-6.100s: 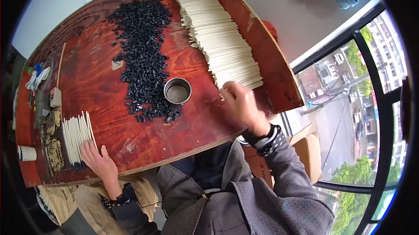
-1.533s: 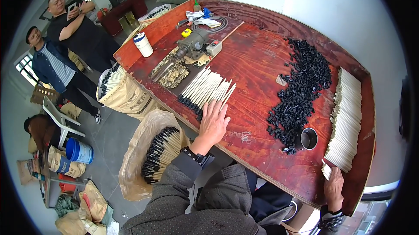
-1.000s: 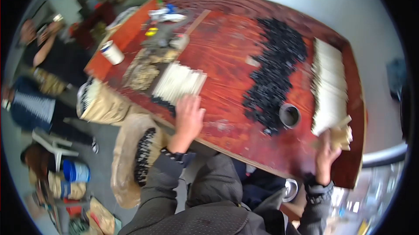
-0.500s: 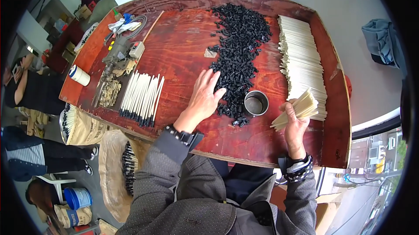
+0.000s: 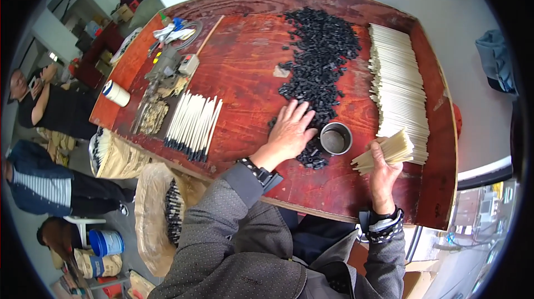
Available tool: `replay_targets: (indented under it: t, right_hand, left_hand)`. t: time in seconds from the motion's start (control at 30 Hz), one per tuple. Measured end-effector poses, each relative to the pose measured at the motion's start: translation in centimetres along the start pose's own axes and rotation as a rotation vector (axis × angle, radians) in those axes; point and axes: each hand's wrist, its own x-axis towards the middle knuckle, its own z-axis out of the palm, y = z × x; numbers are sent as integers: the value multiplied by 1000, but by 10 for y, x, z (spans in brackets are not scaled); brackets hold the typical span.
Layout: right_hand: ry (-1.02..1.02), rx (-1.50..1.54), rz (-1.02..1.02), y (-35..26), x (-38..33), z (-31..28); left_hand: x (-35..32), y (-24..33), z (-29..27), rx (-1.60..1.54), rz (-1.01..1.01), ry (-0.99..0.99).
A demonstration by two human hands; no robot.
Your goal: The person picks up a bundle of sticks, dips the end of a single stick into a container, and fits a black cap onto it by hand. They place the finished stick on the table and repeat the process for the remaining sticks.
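Note:
My left hand (image 5: 290, 132) lies palm down with fingers spread over the near part of a heap of small black pieces (image 5: 320, 49). Its fingertips touch the pieces, and what lies beneath the palm is hidden. A metal cup (image 5: 335, 138) stands just right of that hand. Farther right, my right hand (image 5: 384, 172) grips a bundle of cream-coloured sticks (image 5: 392, 150), thumb across it. Beside the bundle, a long row of similar white sticks (image 5: 399, 82) is stacked along the table's right side.
On the red wooden table (image 5: 245, 54), white sticks with black ends (image 5: 193, 124) lie left. Beyond them are a small machine (image 5: 164, 68) and a white container (image 5: 116, 93). A raised rim (image 5: 445, 132) bounds the right side. Sacks (image 5: 153, 215) and two people stand left.
My left hand has moved right and slightly nearer, from the heap's left edge onto its near part. My right hand keeps hold of the sticks. The whole view has shifted slightly.

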Motion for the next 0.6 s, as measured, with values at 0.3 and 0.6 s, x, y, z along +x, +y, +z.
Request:
replay_targets:
  t: [0.3, 0.6]
  right_hand:
    - [-36, -51, -84, 13, 0, -8]
    - [-52, -129, -170, 11, -2, -4]
  left_hand:
    - [-17, 12, -3, 16, -15, 4]
    - [-30, 22, -2, -55, -2, -27]
